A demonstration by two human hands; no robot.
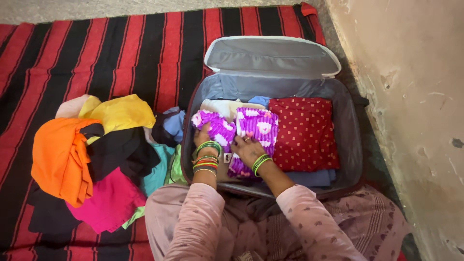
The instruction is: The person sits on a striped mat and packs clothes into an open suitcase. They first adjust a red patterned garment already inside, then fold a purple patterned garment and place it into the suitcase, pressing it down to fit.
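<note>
On a red-and-black striped blanket point(145, 43), both hands, left hand point(204, 137) and right hand point(247, 147), press flat, seemingly gripping nothing, on a purple garment point(258, 126) in the open suitcase point(353, 145); its loose fold could unroll.

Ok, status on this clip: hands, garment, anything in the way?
Left hand, right hand: both pressing purple-and-white patterned garment. Garment inside open grey suitcase, beside folded red dotted cloth. Nothing obstructing.
</note>
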